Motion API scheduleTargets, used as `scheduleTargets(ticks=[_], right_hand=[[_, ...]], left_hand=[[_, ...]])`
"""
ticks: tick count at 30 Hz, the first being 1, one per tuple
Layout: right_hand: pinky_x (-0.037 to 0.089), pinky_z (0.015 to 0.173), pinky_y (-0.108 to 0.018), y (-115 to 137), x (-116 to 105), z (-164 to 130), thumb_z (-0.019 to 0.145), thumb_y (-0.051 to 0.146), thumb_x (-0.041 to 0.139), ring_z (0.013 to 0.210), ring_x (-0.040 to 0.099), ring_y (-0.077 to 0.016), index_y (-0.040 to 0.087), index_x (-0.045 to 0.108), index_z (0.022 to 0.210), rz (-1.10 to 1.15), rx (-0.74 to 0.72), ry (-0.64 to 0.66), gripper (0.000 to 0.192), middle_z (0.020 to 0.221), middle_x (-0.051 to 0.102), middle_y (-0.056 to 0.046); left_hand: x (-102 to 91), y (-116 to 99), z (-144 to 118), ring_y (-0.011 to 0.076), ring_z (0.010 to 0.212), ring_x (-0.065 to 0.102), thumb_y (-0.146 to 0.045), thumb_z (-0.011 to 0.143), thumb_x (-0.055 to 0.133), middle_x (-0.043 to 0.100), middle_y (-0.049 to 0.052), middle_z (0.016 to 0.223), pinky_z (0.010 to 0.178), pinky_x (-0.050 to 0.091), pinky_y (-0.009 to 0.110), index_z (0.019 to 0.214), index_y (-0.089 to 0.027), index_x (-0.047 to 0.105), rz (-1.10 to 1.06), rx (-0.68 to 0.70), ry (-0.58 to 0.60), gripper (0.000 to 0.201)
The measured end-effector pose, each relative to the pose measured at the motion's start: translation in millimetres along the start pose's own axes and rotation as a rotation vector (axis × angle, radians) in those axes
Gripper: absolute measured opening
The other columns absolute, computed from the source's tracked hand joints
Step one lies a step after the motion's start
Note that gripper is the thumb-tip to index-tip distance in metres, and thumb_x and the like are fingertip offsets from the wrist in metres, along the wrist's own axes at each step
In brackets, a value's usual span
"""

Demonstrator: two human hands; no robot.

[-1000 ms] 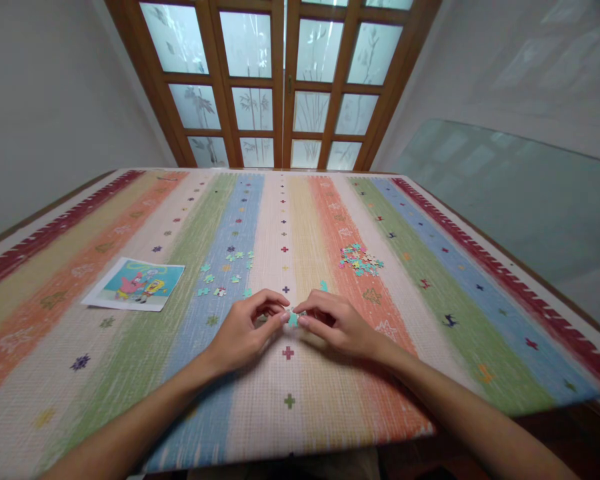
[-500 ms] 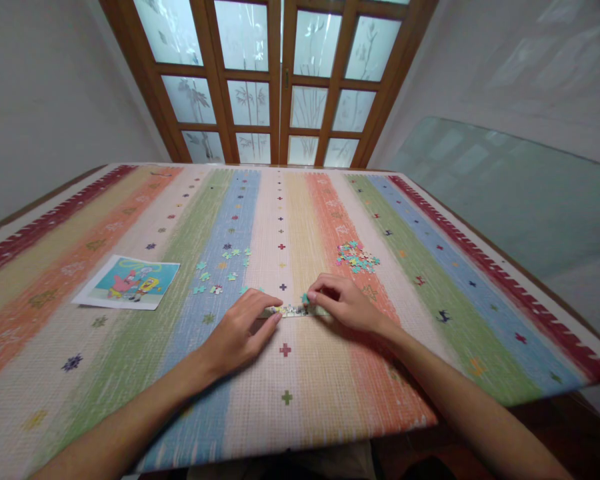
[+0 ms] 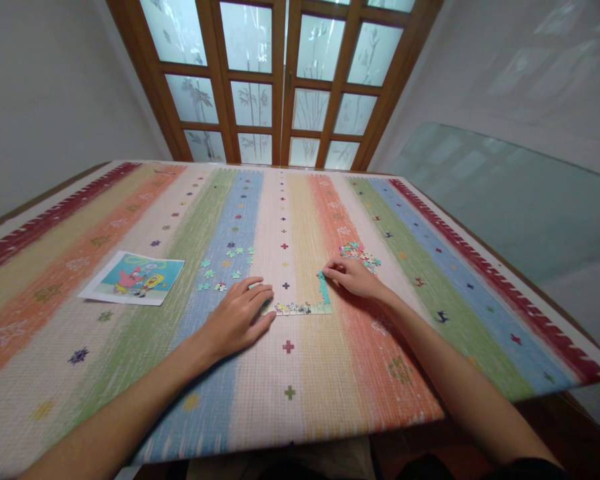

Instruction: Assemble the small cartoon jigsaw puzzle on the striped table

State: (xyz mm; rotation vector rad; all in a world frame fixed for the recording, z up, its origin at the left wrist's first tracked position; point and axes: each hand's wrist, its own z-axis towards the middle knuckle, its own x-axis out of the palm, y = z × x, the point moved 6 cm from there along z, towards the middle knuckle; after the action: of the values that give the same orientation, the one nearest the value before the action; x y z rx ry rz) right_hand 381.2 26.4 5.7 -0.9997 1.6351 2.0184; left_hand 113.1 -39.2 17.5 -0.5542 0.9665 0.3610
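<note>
A joined strip of small jigsaw pieces (image 3: 300, 308) lies on the striped cloth, turning up into a teal right edge (image 3: 323, 290). My left hand (image 3: 237, 317) lies flat with its fingers spread on the strip's left end. My right hand (image 3: 353, 276) rests its fingertips at the top of the teal edge. A small heap of loose pieces (image 3: 360, 253) lies just beyond my right hand. Scattered loose pieces (image 3: 225, 270) lie beyond my left hand.
A cartoon reference picture (image 3: 133, 277) lies on the left of the table (image 3: 430, 347). A wooden door with frosted panes (image 3: 280, 80) stands behind the far edge. A glass sheet (image 3: 520, 200) leans against the right wall.
Both hands were pinched together on one teal piece. Now the assembled strip shows on the cloth, my right hand has moved away up its right edge and my left hand has flattened.
</note>
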Motion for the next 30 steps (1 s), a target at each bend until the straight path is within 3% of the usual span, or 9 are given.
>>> scheduleTargets(ticks=[10, 21, 30], right_hand=[[0.046, 0.069, -0.033, 2, 0, 0, 0.092, 0.033, 0.058, 0.072, 0.063, -0.0201, 0.018, 0.071, 0.083, -0.11, -0.056, -0.065, 0.022, 0.08, 0.074, -0.008], [0.044, 0.066, -0.033, 6, 0, -4, 0.089, 0.028, 0.06, 0.065, 0.057, -0.0183, 0.018, 0.072, 0.087, -0.153, -0.074, -0.138, 0.015, 0.075, 0.068, -0.005], [0.042, 0.07, -0.033, 22, 0, -24, 0.096, 0.034, 0.061, 0.073, 0.06, -0.0203, 0.021, 0.081, 0.092, -0.294, -0.256, -0.067, 0.024, 0.077, 0.065, -0.006]], left_hand=[[1.3, -1, 2, 0.0335, 0.125, 0.058, -0.028, 0.099, 0.057, 0.072, 0.011, 0.117, 0.102, 0.05, 0.054, 0.12, -0.02, 0.062, -0.038, 0.009, 0.02, 0.023], [2.0, 1, 3, 0.0331, 0.122, 0.058, -0.029, 0.099, 0.056, 0.072, 0.01, 0.116, 0.101, 0.05, 0.054, 0.119, -0.021, 0.064, -0.041, 0.013, 0.044, 0.023], [-4.1, 1, 3, 0.033, 0.121, 0.059, -0.029, 0.1, 0.055, 0.072, 0.011, 0.117, 0.102, 0.049, 0.054, 0.119, -0.021, 0.064, -0.017, 0.011, 0.049, 0.023]])
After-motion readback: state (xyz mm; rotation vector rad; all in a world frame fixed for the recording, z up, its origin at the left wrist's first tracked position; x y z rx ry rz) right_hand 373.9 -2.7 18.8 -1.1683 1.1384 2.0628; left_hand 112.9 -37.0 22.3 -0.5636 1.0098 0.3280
